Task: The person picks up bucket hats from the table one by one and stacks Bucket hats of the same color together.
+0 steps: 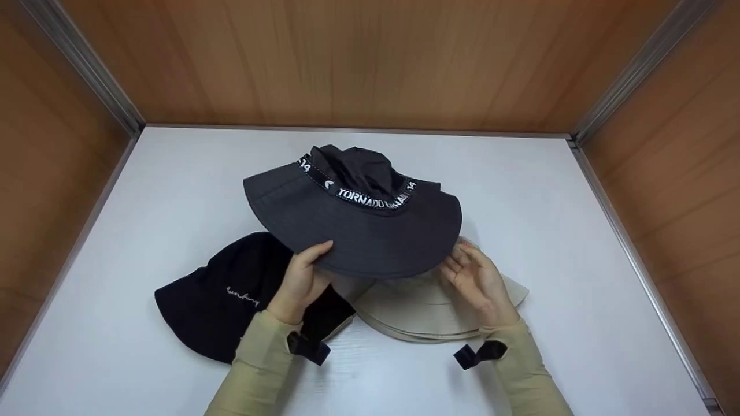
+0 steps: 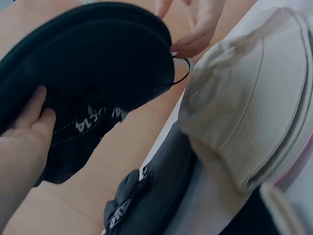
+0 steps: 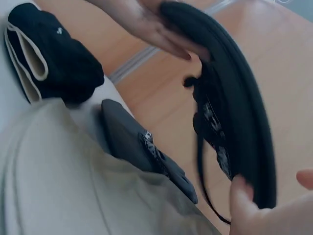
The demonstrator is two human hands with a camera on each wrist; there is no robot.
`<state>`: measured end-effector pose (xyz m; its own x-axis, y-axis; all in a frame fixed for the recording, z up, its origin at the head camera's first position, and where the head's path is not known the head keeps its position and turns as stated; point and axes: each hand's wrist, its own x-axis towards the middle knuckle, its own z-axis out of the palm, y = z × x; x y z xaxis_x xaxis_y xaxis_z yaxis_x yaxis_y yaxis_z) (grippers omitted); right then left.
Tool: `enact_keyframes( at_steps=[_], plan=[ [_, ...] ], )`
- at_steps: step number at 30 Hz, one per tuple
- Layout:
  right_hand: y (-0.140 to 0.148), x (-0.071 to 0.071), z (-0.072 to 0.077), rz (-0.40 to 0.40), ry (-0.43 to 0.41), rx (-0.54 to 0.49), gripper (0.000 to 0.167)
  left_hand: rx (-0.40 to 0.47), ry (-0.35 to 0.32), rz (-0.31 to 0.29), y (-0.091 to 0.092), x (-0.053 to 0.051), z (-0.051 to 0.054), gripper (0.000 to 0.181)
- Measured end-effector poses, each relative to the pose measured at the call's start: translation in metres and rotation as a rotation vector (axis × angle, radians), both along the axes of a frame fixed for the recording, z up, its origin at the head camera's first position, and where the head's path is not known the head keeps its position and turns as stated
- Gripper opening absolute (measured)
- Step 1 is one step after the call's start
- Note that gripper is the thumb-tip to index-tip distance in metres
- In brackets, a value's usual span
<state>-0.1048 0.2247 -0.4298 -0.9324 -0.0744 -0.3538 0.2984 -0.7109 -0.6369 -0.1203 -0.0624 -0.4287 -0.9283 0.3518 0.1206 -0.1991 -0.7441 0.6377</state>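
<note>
A dark grey bucket hat (image 1: 370, 242) with a white-lettered band is held up, its wide brim towards me. My left hand (image 1: 303, 277) grips the near-left brim, thumb on top and fingers hidden beneath. At the right edge of the brim, my right hand (image 1: 477, 283) touches the fabric with loosely extended fingers; its thumb looks apart from the brim. A thin cord loop (image 2: 188, 71) hangs from the hat near the right hand. Under and beside the hands lie a black bucket hat (image 1: 214, 294) with small white script and a beige hat (image 1: 410, 309).
In both wrist views another dark grey hat (image 3: 127, 139) with lettering lies on the table. The white tabletop (image 1: 578, 277) is bordered by wood-grain panels (image 1: 358, 63) at the back and sides, with metal strips (image 1: 87, 63) at the corners.
</note>
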Motion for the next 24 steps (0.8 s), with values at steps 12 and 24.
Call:
enact_keyframes(
  at_steps=[12, 24],
  plan=[
    [0.008, -0.031, 0.008, 0.185, -0.023, 0.208, 0.02, 0.05, 0.003, -0.099, -0.033, -0.03, 0.001, 0.021],
    [0.009, -0.068, 0.013, 0.293, -0.06, 0.245, 0.025, -0.002, -0.1, -0.164, -0.043, -0.055, 0.009, 0.027]
  ],
)
